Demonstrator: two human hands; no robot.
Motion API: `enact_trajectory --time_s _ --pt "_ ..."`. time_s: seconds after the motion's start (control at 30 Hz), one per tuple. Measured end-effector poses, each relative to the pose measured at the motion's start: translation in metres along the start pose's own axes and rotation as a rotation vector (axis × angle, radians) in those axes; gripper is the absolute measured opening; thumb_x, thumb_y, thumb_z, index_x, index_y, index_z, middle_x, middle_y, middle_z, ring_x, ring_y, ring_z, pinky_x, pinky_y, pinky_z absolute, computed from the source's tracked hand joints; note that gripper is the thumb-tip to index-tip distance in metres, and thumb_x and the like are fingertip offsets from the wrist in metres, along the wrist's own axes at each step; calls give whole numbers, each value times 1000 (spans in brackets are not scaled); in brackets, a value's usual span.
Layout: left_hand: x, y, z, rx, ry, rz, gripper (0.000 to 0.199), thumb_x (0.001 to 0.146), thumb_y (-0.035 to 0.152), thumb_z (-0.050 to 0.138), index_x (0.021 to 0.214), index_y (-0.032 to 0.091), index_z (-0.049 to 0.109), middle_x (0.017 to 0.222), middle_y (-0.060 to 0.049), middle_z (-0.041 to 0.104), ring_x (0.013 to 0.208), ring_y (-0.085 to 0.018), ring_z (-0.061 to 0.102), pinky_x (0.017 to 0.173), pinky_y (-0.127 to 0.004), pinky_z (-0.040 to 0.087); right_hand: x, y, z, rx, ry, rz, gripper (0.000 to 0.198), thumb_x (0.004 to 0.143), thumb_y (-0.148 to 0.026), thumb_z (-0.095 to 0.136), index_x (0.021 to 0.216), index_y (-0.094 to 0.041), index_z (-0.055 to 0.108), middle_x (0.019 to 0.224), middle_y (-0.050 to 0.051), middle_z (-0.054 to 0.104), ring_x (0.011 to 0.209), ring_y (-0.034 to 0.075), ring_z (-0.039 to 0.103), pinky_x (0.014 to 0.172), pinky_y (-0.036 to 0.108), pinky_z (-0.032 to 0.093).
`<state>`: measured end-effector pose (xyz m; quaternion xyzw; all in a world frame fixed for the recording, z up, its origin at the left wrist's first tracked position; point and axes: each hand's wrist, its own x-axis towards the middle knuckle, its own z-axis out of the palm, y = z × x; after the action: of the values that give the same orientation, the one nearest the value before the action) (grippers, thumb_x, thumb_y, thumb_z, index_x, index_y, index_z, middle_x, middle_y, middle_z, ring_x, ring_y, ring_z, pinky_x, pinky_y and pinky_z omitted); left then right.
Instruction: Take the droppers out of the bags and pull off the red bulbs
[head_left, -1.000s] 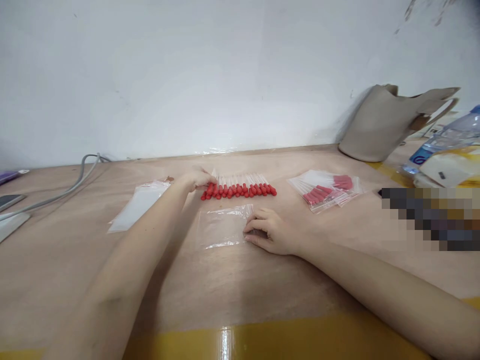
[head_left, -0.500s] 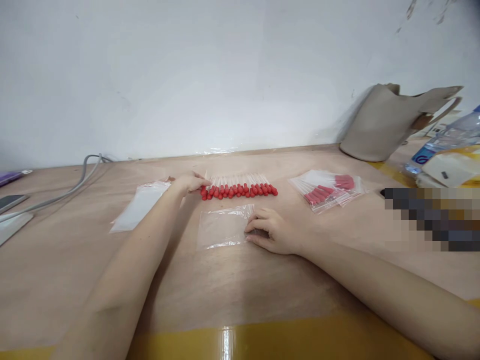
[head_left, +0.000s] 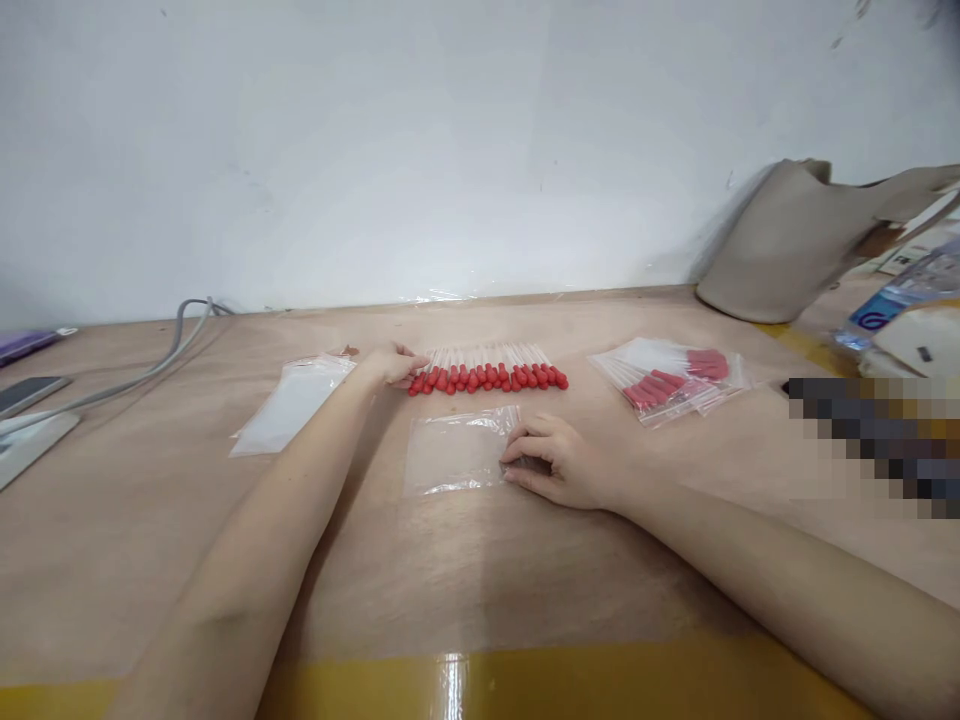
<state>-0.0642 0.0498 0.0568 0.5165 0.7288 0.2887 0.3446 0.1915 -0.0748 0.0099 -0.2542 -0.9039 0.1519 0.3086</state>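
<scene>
Thin, clear-stemmed droppers with red bulbs (head_left: 491, 377) lie side by side in a row on the table, bulbs toward me. At the row's left end, my left hand (head_left: 397, 364) has its fingers closed around the leftmost dropper, partly hiding it. Just in front of the row, a clear zip bag (head_left: 454, 455) lies flat. My right hand (head_left: 551, 462) grips this bag's right edge between curled fingers and thumb.
Bags packed with red-bulbed droppers (head_left: 667, 380) lie to the right. White bags (head_left: 296, 400) are stacked left, under my forearm. Farther left are a grey cable (head_left: 161, 365) and a phone (head_left: 34, 395). A beige bag (head_left: 780, 250) and a water bottle (head_left: 877, 310) stand back right.
The view has shifted slightly, so everything sits a little farther right. My left hand stays at the row's left end; my right hand keeps its hold on the bag.
</scene>
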Motion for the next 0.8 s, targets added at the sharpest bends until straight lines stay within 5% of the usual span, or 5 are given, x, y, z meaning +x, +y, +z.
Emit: enact_trajectory --time_s 0.23,0.33,0.47,0.63,0.8 --pt "-14 1 1 132 163 126 18 67 30 67 70 15 57 65 -4 60 70 -19 60 67 -28 46 0 -2 -1 -18 -10 7 14 81 -28 55 89 -19 62 90 6 59 84 16 55 75 32 47" --pt "-54 -5 11 258 260 465 22 77 37 55 86 17 60 83 -5 62 87 -21 57 80 -31 43 -1 -3 -3 -95 -24 7 22 81 -28 54 100 -20 61 108 9 57 98 19 54 85 36 45" --pt "-113 -28 27 451 -157 1015 39 90 40 35 118 19 52 128 -8 48 121 -21 40 101 -36 30 -3 0 -4 -212 -89 29 40 83 -34 52 121 -19 52 131 13 45 119 25 43 98 45 37" --pt "-131 -51 31 710 -430 959 66 88 54 30 141 20 12 148 -8 9 136 -24 5 110 -44 6 -2 7 -10 -210 -236 -12 49 87 -37 44 132 -19 39 138 12 37 128 24 32 104 46 30" --pt "-121 -47 32 474 -288 836 46 91 45 28 126 20 45 135 -9 41 125 -22 37 103 -39 27 4 16 -37 -125 -241 95 31 86 -36 46 110 -22 60 113 5 61 103 18 56 88 33 45"
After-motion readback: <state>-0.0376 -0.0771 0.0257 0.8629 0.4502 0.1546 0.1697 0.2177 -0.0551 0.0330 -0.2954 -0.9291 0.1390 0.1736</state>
